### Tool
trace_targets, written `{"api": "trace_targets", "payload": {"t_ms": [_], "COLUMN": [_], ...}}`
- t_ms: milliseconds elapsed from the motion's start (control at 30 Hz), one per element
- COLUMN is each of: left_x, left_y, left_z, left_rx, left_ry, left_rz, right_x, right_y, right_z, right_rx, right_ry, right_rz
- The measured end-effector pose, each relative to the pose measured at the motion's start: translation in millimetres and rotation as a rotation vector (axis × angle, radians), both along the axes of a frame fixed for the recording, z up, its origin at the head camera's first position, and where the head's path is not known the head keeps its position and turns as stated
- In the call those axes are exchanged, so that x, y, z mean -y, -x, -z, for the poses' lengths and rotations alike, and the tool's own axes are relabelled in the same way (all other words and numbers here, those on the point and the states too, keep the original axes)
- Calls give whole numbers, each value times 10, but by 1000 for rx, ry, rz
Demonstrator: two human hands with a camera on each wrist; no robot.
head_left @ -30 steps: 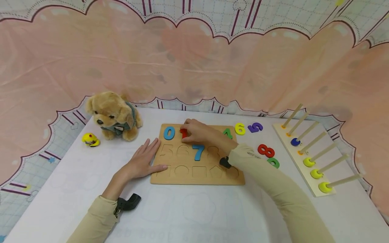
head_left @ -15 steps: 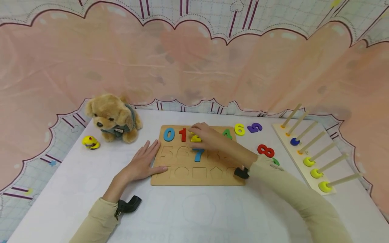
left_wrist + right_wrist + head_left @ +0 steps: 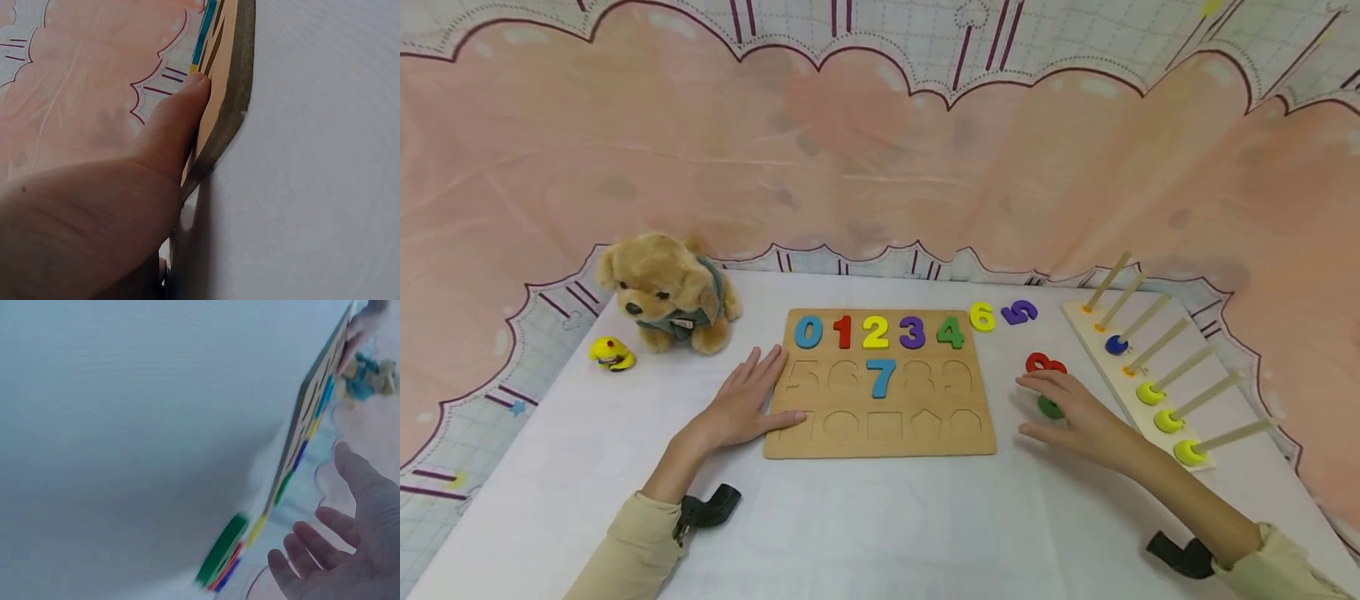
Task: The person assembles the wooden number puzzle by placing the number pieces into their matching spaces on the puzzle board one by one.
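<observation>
The wooden number board (image 3: 857,437) lies flat on the white table. My left hand (image 3: 737,406) rests along its left side with straight fingers, the thumb (image 3: 178,119) on its surface. Blue 0 (image 3: 808,332), red 1 (image 3: 843,332), yellow 2 (image 3: 876,332), purple 3 (image 3: 912,332) and green 4 (image 3: 951,332) line the top row. A blue 7 (image 3: 881,377) sits in the middle row. Right of the board, my right hand (image 3: 1082,421) hovers with spread fingers and holds nothing. Beneath it are a green number piece (image 3: 1049,407), partly hidden, and a red 8 (image 3: 1038,362).
A yellow 6 (image 3: 982,317) and a purple 5 (image 3: 1020,312) lie behind, at the board's upper right. A pegged counting stand (image 3: 1093,343) is at the far right. On the left are a plush dog (image 3: 664,287) and a small yellow toy (image 3: 612,354).
My right hand has left the red 1, passed over the yellow 2 and moved right, off the board to the green piece. The left hand keeps its place on the board.
</observation>
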State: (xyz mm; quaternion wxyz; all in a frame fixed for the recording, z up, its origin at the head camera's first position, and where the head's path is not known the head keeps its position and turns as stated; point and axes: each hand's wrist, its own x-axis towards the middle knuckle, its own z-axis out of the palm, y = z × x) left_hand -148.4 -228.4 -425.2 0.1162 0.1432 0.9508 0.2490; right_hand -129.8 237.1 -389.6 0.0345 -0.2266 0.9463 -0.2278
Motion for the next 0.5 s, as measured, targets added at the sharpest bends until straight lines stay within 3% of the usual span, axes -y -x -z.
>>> {"api": "trace_targets", "payload": {"t_ms": [233,500], "left_x": [23,4], "left_y": [-4,12], "left_z": [4,24], "left_rx": [-20,-19], "left_ry": [12,9], "left_rz": [5,9], "right_x": [-309,-432], "right_y": [-99,-107], "right_z": [3,-13], "right_rx": [-102,-74], "right_ry": [-23,-18], "right_rz": [45,75]}}
